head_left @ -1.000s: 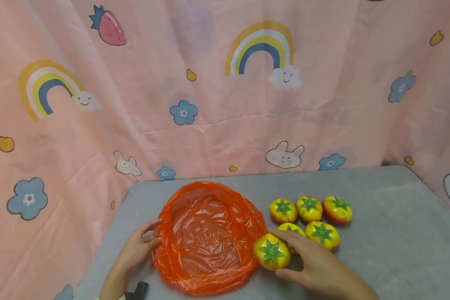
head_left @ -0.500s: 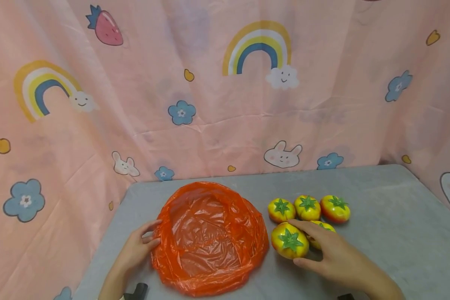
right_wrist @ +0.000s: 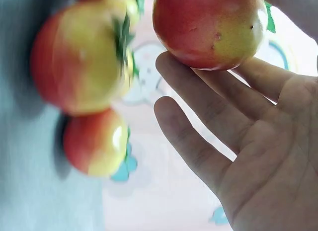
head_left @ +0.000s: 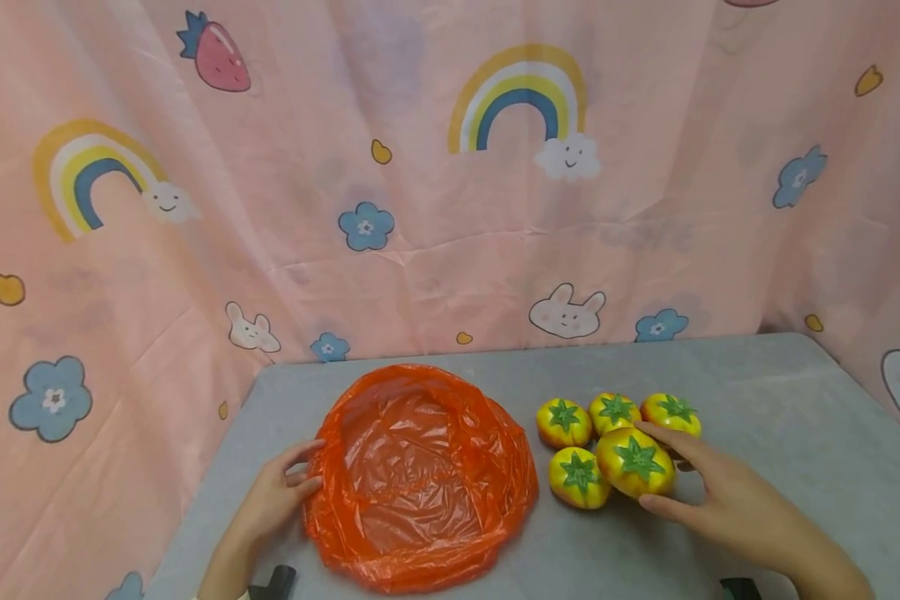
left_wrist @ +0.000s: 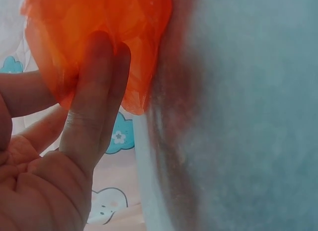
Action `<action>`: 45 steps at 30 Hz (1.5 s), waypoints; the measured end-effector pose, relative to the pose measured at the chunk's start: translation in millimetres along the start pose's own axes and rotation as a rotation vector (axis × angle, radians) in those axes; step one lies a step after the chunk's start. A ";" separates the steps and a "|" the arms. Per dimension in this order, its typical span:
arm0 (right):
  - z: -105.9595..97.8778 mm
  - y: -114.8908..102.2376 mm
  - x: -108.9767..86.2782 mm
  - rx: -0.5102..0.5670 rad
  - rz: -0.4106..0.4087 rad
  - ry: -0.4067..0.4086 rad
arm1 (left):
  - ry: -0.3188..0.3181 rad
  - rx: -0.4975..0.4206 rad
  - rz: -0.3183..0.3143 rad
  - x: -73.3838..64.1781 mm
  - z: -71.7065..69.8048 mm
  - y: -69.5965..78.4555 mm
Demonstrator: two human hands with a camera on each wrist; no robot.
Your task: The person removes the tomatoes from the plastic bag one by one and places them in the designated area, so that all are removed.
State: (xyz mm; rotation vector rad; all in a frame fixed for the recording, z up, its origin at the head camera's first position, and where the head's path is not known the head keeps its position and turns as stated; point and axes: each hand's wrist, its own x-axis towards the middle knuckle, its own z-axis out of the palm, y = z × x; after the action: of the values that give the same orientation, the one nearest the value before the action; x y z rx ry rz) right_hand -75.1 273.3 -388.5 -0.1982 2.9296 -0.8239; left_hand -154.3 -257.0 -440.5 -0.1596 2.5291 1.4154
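In the head view an orange plastic bag (head_left: 420,492) lies spread with its mouth wide and facing up. My left hand (head_left: 273,487) holds its left rim; in the left wrist view the thin plastic (left_wrist: 144,47) passes between the fingers. To the bag's right, my right hand (head_left: 727,492) holds a yellow-red toy tomato (head_left: 635,462) with a green star-shaped top, gripped at its right side. It is raised above the table in the right wrist view. Directly left of it sits another toy tomato (head_left: 579,477), and several more (head_left: 562,422) stand in a row behind.
The grey table (head_left: 787,433) runs back to a pink patterned curtain (head_left: 420,292), which also hangs along both sides. A dark strap end (head_left: 277,581) shows by the left wrist, and another dark piece (head_left: 738,588) under the right forearm.
My right hand has moved to the right with the toy tomato, from the bag's edge to over the front of the group. My left hand and the bag have stayed nearly still.
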 end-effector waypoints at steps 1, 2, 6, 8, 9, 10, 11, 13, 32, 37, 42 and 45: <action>-2.3 4.6 -0.6 -0.003 0.010 0.002 | 0.001 0.001 -0.001 -0.3 0.1 0.1; -4.5 9.0 -1.4 -0.007 0.021 0.003 | 0.001 -0.001 -0.003 -0.6 0.0 0.4; -12.8 26.1 -4.5 -0.012 0.042 0.026 | -0.001 -0.016 -0.007 -1.3 -0.8 1.7; -16.4 33.8 -5.1 -0.024 0.077 0.020 | 0.002 -0.014 -0.007 -1.6 -1.0 2.1; -17.9 37.4 -5.3 -0.031 0.090 0.019 | 0.003 -0.006 -0.005 -1.5 -1.0 2.3; -19.2 40.8 -5.6 -0.035 0.104 0.015 | 0.005 -0.001 -0.003 -1.5 -0.8 2.4; -20.4 43.9 -5.9 -0.040 0.117 0.012 | 0.008 0.007 -0.001 -1.6 -0.6 2.6; -22.2 49.5 -7.0 -0.039 0.120 0.021 | 0.007 0.025 0.003 -1.4 0.1 3.0; -28.6 74.6 -1.6 -0.040 0.223 -0.092 | 0.001 0.028 -0.017 -1.6 4.9 2.9; -25.1 81.8 1.3 -0.009 0.241 -0.125 | 0.001 0.022 -0.021 -1.4 4.9 3.5; -21.0 86.6 1.8 0.015 0.242 -0.152 | -0.006 0.012 -0.009 -1.1 4.1 2.9; -19.2 87.8 2.0 0.020 0.234 -0.153 | -0.004 0.017 -0.009 -1.4 4.1 3.2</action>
State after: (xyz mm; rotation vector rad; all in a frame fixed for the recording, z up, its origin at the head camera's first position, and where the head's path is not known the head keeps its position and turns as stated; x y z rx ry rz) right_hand -88.2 357.1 -418.3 0.0791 2.7326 -0.7660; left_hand -153.0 -251.8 -439.6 -0.1653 2.5332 1.3894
